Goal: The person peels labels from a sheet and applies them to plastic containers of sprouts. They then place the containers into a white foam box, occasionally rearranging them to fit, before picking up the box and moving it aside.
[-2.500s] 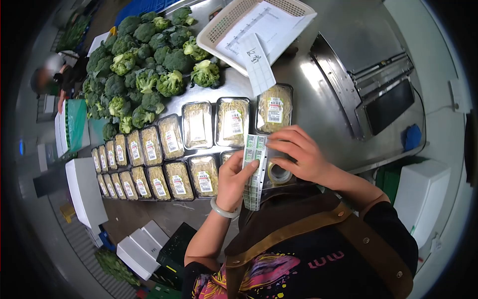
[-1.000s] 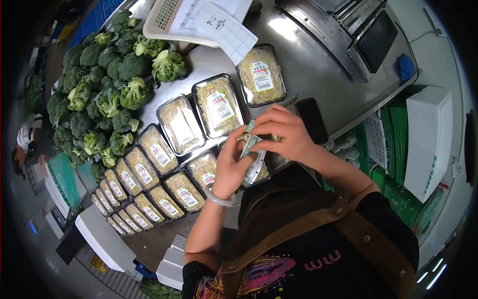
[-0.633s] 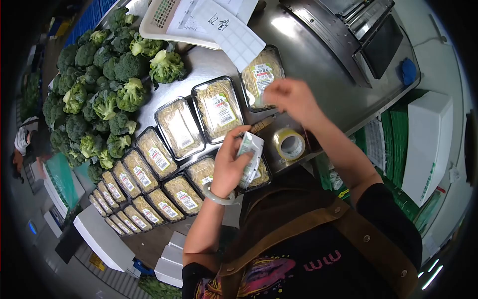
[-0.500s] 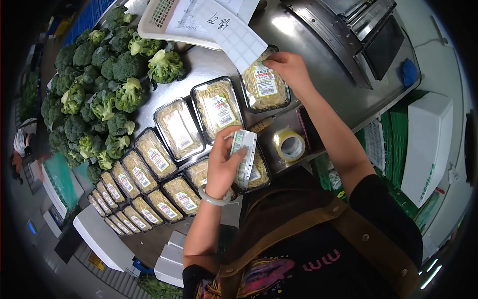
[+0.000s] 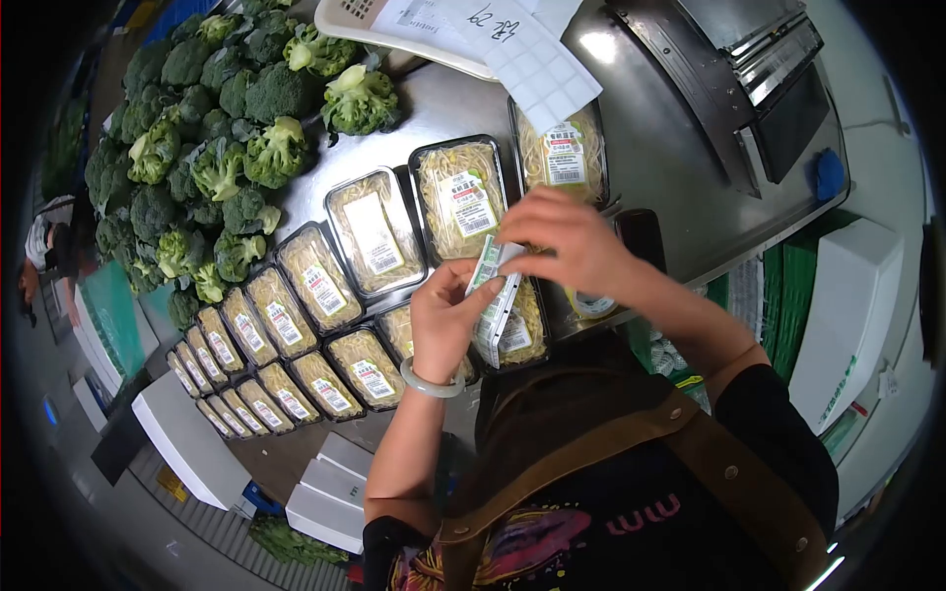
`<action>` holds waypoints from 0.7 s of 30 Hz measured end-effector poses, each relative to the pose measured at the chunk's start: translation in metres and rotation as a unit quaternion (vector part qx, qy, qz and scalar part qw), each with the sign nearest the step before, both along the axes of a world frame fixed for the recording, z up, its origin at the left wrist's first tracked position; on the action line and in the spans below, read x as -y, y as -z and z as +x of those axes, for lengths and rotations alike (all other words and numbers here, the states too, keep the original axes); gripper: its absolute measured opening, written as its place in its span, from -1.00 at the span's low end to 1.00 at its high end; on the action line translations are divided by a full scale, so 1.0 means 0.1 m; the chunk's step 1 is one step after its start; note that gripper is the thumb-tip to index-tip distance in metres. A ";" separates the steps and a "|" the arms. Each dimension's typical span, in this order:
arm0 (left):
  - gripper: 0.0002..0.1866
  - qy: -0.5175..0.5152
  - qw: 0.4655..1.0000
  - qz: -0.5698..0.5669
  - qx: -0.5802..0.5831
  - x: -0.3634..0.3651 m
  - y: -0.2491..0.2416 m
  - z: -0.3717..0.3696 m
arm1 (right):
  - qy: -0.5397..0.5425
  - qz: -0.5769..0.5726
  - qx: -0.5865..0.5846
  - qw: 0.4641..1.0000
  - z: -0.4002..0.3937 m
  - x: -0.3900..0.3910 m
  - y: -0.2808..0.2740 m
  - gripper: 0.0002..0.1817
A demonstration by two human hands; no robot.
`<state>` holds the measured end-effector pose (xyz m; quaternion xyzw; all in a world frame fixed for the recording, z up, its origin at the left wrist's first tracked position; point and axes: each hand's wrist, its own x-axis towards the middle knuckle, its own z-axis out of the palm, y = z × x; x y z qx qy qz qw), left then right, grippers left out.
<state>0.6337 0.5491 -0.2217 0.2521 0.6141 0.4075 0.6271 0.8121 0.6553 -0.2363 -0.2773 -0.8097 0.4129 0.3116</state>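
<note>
My left hand (image 5: 443, 320) grips a folded strip of printed labels (image 5: 500, 305) between thumb and fingers, above the trays. My right hand (image 5: 570, 241) has come to the upper end of that strip, thumb and fingertips pinching at a label's edge. Behind it lies a wrapped black tray of bean sprouts (image 5: 567, 158) with a label on its film, partly covered by the hand and a white sheet. A labelled tray of sprouts (image 5: 459, 192) sits left of that one. Under the strip, another labelled tray (image 5: 522, 330) is partly hidden.
Two rows of labelled sprout trays (image 5: 320, 281) run to the left. A heap of broccoli (image 5: 197, 148) fills the upper left. At the top are a white basket (image 5: 414, 41) and a marked white sheet (image 5: 532, 69). A dark machine (image 5: 700, 89) stands upper right; tape (image 5: 591, 303) is half hidden.
My right hand has left the upper right sprout tray and moved down to the label strip in my left hand. The view has shifted slightly.
</note>
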 end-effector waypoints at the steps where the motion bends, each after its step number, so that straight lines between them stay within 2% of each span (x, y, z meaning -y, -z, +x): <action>1: -0.79 -0.002 1.000 0.009 -0.003 0.01 0.00 -0.01 | -0.001 -0.001 0.007 1.000 -0.02 0.07 -0.01 -0.73; 6: -0.78 0.019 0.998 0.042 -0.050 0.13 -0.05 -0.08 | -0.010 -0.043 -0.001 0.999 -0.12 0.26 0.01 -0.82; 9: -0.74 0.025 0.997 0.039 -0.069 0.20 -0.12 -0.14 | -0.029 -0.199 -0.051 0.978 -0.18 0.30 0.02 -0.88; 12: -0.63 0.014 0.998 0.024 -0.051 0.30 -0.20 -0.22 | 0.030 -0.392 -0.057 0.918 -0.21 0.24 0.09 -0.91; 13: -0.59 0.006 0.999 0.023 -0.039 0.33 -0.25 -0.28 | 0.095 -0.408 -0.070 0.905 -0.27 0.17 0.12 -0.91; 15: -0.43 -0.008 1.000 0.011 -0.014 0.38 -0.35 -0.41 | 0.197 -0.271 -0.024 0.942 -0.38 0.07 0.27 -0.91; 16: -0.42 -0.029 0.999 0.014 -0.020 0.40 -0.39 -0.44 | 0.237 -0.212 -0.007 0.948 -0.47 0.02 0.32 -0.93; 17: -0.46 -0.052 0.998 0.017 -0.023 0.42 -0.41 -0.46 | 0.252 -0.091 0.022 0.963 -0.55 -0.04 0.40 -0.94; 18: -0.49 -0.074 0.997 0.018 -0.026 0.44 -0.42 -0.48 | 0.265 0.030 0.053 0.962 -0.62 -0.07 0.49 -0.95; 19: -0.53 -0.039 0.998 0.016 -0.040 0.49 -0.39 -0.57 | 0.274 0.148 0.084 0.946 -0.68 -0.09 0.59 -0.95; 21: -0.59 0.031 0.997 0.015 -0.069 0.57 -0.29 -0.79 | 0.272 0.240 0.150 0.920 -0.81 -0.13 0.73 -0.92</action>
